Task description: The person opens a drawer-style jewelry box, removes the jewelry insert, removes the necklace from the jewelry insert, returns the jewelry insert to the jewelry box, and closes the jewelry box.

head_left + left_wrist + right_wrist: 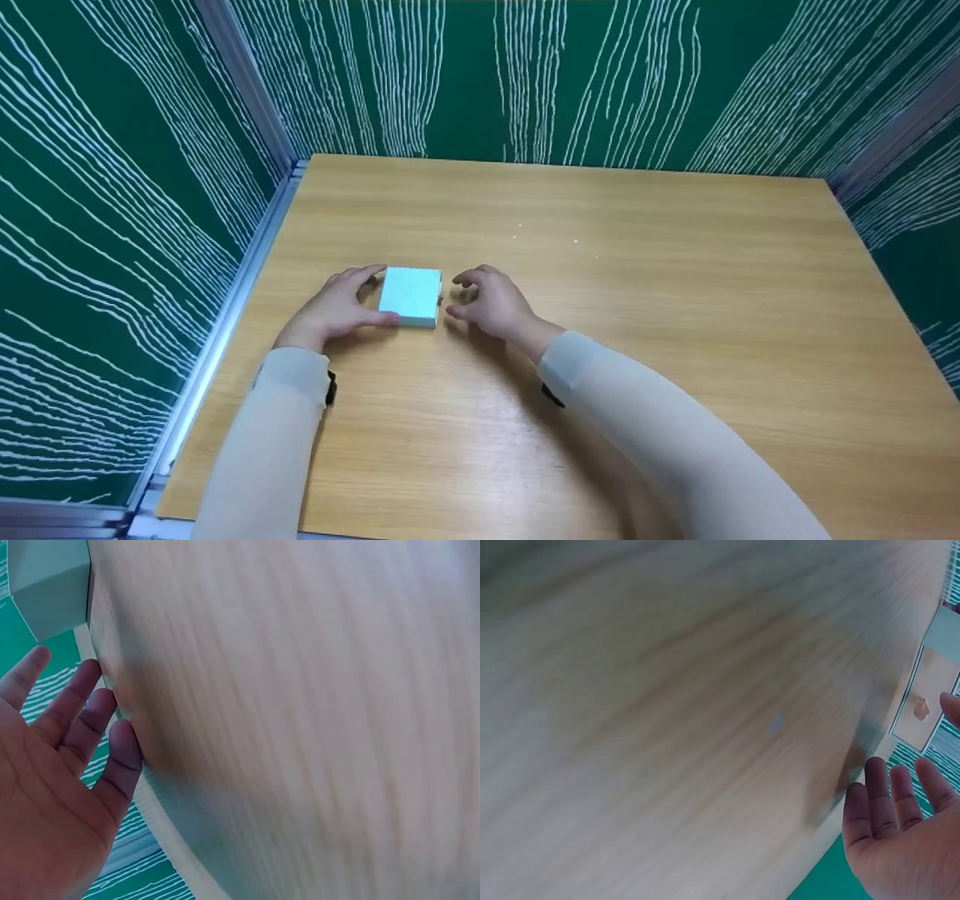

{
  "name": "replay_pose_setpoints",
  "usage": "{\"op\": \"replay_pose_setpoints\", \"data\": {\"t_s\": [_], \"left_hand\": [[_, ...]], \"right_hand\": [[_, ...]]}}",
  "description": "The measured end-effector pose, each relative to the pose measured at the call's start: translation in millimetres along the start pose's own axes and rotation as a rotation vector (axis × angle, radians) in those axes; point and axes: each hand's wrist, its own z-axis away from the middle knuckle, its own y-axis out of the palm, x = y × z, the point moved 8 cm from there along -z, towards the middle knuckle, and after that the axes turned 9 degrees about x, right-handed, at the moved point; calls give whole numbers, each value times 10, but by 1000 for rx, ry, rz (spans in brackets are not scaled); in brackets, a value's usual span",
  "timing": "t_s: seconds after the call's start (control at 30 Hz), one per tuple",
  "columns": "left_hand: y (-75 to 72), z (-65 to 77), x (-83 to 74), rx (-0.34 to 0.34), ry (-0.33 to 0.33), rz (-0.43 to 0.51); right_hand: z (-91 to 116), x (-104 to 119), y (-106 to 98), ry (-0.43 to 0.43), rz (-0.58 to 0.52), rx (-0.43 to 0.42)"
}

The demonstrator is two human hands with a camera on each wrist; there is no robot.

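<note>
A small light-blue box (411, 292) with a drawer lies on the table, left of the middle. Its wood-coloured drawer front (911, 727) with a small knob (921, 709) faces right. At its left side is my left hand (341, 304), the thumb against the near edge and the forefinger at the far left corner. In the left wrist view, that hand's fingers spread loosely just below the box (52, 589). My right hand (495, 304) is beside the drawer side, thumb and fingers apart around the knob's level, with a small gap to the box.
The wooden table (637, 315) bears a few tiny white specks (575, 241) beyond the right hand. Green walls (465, 82) with white wavy lines stand at the back and sides, with a metal rail (217, 330) along the left edge.
</note>
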Motion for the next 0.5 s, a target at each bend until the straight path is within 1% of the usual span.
{"op": "replay_pose_setpoints", "data": {"t_s": [0.1,0.33,0.5], "left_hand": [[7,-7,2,4,-3,11],[-6,-19,6,13,-1,27],[-22,-27,-3,14,-9,35]], "right_hand": [[-29,6,32,4,-12,6],[-80,26,95,-6,7,14],[-104,35,95,-8,24,-2]]}}
